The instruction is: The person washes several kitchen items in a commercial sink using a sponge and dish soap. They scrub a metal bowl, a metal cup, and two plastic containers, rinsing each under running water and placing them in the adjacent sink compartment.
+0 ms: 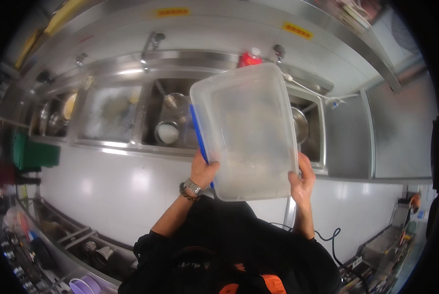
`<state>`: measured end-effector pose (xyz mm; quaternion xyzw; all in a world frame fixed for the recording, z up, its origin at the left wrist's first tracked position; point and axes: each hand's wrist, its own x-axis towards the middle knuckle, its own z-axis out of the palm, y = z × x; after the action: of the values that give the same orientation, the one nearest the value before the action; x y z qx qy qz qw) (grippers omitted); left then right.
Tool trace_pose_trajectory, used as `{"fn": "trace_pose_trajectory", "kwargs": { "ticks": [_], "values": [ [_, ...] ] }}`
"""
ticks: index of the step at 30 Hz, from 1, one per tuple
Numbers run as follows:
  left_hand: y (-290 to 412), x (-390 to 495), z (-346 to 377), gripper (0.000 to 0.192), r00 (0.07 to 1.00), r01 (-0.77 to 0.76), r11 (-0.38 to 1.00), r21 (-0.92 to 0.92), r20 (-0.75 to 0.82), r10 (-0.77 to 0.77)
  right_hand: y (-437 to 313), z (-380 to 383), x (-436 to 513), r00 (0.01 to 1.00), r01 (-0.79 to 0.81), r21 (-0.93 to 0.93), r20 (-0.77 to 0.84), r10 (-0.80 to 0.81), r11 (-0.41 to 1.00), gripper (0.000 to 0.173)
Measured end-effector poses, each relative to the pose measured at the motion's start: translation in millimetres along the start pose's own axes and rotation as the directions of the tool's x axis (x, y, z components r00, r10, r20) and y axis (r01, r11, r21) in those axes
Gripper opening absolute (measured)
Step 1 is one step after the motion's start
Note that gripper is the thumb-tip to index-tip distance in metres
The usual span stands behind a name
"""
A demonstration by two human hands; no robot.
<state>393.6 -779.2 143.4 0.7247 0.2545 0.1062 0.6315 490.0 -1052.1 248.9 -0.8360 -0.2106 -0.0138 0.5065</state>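
Observation:
Tilted in front of my body is a rectangular translucent plastic container [256,139], and both hands grip it. At its left side, my left hand [204,169] has the thumb over the rim. A blue plastic edge [198,132], perhaps part of a lid, shows beside that hand and runs along the container; the rest of it is hidden. My right hand [303,180] holds the right rim near the lower corner. The container blocks part of the stainless steel sinks behind it.
In the middle sink [147,110] stands a metal pot [167,133] with whitish contents. Another round metal vessel [299,125] sits in the right sink. Behind stand a red bottle [251,58] and a faucet [146,51]. A green bin [37,150] is left; a dark hose [333,246] trails at right.

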Motion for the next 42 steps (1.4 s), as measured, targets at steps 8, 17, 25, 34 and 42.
{"fn": "trace_pose_trajectory", "kwargs": {
  "ticks": [8,17,25,34,42],
  "values": [
    [-12.4,-30.7,-151.0,0.036,0.957,0.193,0.962,0.194,-0.252,-0.141,-102.8,117.2,-13.3,0.98,-0.029,-0.052,0.193,0.039,0.998,0.058],
    [-94.9,-53.5,-405.2,0.042,0.935,0.069,0.799,-0.597,-0.241,-0.261,-151.7,367.5,-13.8,0.955,-0.197,0.294,0.272,0.116,0.935,0.052],
    [-110.3,-30.1,-509.3,0.031,0.924,0.12,0.722,-0.682,-0.19,-0.333,-172.1,601.3,-4.8,0.913,-0.405,0.495,0.169,0.371,0.769,0.049],
    [-159.3,127.6,-588.0,0.038,0.683,0.218,0.956,-0.198,-0.668,-0.295,-182.8,741.1,16.0,0.85,-0.508,0.459,0.404,0.337,0.729,0.043],
    [-182.9,212.1,-689.5,0.031,0.804,0.007,0.882,0.471,-0.527,0.275,-38.4,839.4,108.3,0.788,0.076,-0.233,0.61,0.085,0.97,0.044]
  ]
}}
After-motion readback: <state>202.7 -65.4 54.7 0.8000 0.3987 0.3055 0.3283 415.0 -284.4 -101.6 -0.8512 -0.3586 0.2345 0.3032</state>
